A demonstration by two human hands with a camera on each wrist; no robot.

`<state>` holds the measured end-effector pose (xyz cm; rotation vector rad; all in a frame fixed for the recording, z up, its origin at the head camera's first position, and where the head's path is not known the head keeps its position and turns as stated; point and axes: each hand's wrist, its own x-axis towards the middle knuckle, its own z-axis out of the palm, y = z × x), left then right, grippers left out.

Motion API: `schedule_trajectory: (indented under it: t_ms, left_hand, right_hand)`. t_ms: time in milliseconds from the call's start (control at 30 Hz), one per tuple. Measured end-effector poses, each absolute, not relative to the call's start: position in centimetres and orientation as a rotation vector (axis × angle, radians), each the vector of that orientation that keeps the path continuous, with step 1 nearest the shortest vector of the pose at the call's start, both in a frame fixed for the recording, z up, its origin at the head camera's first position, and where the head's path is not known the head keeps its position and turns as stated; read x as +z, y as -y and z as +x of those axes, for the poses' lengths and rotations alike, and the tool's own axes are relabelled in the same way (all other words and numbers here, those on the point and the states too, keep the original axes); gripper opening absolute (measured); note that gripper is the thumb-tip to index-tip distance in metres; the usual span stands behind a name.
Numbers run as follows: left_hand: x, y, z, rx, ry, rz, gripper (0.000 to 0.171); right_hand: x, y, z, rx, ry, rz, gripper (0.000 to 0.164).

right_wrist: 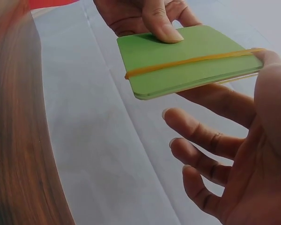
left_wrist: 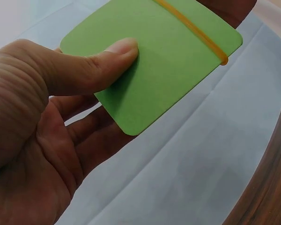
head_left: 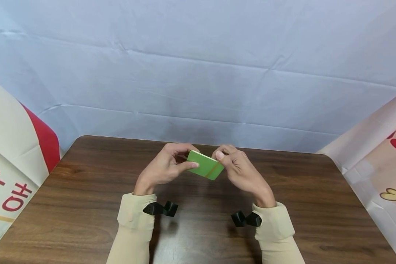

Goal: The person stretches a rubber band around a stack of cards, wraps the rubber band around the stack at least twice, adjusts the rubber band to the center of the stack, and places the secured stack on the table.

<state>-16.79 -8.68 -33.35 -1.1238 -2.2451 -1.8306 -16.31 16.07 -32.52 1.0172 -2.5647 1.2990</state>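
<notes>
A thin green stack of cards with rounded corners is held above the table between both hands. Layered edges show along its near side in the right wrist view. An orange-yellow rubber band runs across it close to one end. My left hand grips the opposite end, thumb flat on the green face and fingers underneath. At the banded end, my right hand has its thumb and index finger at the edge and pinches the band there. Its other fingers are spread and loosely bent below the cards.
Below the hands lies a dark brown wooden table with rounded far corners. A pale cloth hangs behind it. Printed cloths stand at the left and right. Black cameras sit on both cream sleeves.
</notes>
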Motion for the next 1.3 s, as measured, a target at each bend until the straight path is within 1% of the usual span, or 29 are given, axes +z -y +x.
schedule_trajectory:
  t_ms: [233,400,500,700,767,1033,1200,1300]
  left_hand:
    - [-33.16,8.51,-16.68,-1.808,2.253,-1.110,0.018]
    - [-33.14,8.34,-16.74,-1.791,2.256,-1.118,0.018]
    - [-33.10,8.28,-16.72,-1.778,2.263,-1.128,0.018]
    - [-33.16,8.30,-16.74,-1.759,2.290,-1.132,0.018]
    - [-33.17,8.25,-16.76,-1.751,2.297,-1.127,0.018]
    - [-32.96,8.00,-16.75,-1.712,2.286,-1.102,0.016]
    - [-32.71,7.94,-16.66,-1.687,2.275,-1.103,0.015]
    - [-32.74,7.90,-16.69,-1.695,2.277,-1.104,0.015]
  right_hand:
    - [-32.52,-16.19,-16.35,1.329,2.524,1.004,0.050]
    - [-32.47,-16.34,-16.30,1.302,2.523,0.938,0.046]
    - [-32.43,-16.46,-16.28,1.284,2.538,0.886,0.039]
    - [-32.14,-16.48,-16.10,1.365,2.539,0.758,0.012]
    - [-32.04,-16.42,-16.05,1.430,2.516,0.708,0.007]
    - [-32.16,-16.09,-16.04,1.777,2.356,0.574,0.010]
    - [-32.30,-16.33,-15.98,2.070,2.188,0.649,0.005]
    - [-32.30,-16.49,-15.92,2.174,2.115,0.691,0.008]
